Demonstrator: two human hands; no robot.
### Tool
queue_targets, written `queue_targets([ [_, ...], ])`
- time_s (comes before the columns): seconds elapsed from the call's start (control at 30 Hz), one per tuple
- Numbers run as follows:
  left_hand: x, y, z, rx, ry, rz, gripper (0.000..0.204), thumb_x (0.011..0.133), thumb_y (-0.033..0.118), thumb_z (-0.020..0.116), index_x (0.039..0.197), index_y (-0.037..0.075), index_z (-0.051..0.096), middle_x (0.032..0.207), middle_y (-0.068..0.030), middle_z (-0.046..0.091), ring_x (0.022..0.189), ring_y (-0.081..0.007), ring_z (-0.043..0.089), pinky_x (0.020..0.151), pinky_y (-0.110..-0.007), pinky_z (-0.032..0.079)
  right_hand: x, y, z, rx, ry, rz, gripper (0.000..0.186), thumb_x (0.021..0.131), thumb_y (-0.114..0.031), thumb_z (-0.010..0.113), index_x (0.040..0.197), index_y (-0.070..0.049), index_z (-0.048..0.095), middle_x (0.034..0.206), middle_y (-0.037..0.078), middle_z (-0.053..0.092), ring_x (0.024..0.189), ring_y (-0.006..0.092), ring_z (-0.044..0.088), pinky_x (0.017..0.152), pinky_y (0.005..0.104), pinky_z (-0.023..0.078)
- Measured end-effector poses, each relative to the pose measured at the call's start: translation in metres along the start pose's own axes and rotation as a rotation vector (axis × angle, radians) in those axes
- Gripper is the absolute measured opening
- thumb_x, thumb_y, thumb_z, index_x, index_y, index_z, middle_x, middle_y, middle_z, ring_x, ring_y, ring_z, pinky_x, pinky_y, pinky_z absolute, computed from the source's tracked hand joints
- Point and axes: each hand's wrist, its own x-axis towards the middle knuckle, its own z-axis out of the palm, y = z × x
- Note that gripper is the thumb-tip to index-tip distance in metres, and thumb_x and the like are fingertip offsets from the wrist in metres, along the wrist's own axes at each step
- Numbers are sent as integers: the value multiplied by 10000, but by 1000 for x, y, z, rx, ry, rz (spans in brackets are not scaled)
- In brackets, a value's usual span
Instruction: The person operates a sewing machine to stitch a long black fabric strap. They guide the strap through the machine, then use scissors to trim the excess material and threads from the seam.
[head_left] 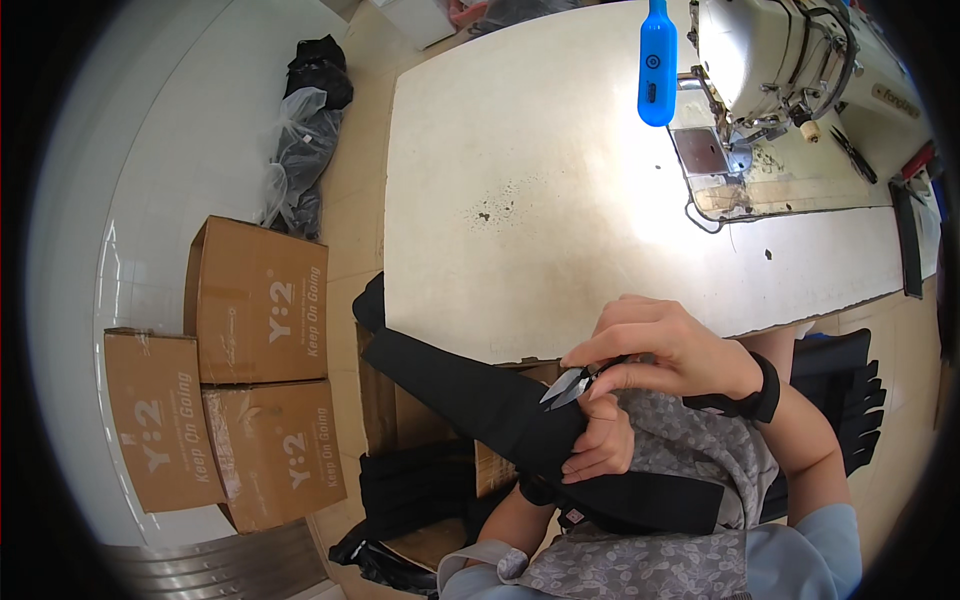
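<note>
My right hand [660, 355] is closed around a pair of small thread snips [568, 387], their silver blades a little apart and pointing down to the left. Just below the blades, my left hand [603, 440] grips a black fabric piece [480, 395]. One long end of the cloth stretches to the upper left past the table's front edge, and the other end [655, 503] lies across my lap over a grey patterned apron [690, 450]. Any thread at the blade tips is too small to make out.
A white sewing table [520, 230] stands ahead, with a sewing machine [760, 70] at its far right and a blue device [657, 65] near it. Cardboard boxes [265, 300] are stacked at left, below black bags [305, 150]. An open carton [378, 400] with black fabric sits beside me.
</note>
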Motion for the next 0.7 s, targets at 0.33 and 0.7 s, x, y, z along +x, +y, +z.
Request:
queue_targets([
  [0.33, 0, -2, 5, 9, 46, -9, 408, 982, 287, 351, 631, 83, 401, 379, -11, 423, 265, -144, 418, 277, -239, 250, 0, 3, -2, -33, -28, -27, 309, 749, -229, 742, 1013, -74, 695, 758, 23, 616, 710, 194, 554, 667, 313, 421],
  [0.7, 2, -5, 7, -50, 67, -3, 439, 991, 285, 349, 607, 78, 397, 368, -16, 414, 253, -138, 409, 273, -237, 239, -1, 9, 3, 40, -8, -40, 271, 760, -208, 733, 980, -55, 692, 761, 44, 621, 704, 210, 560, 653, 314, 426],
])
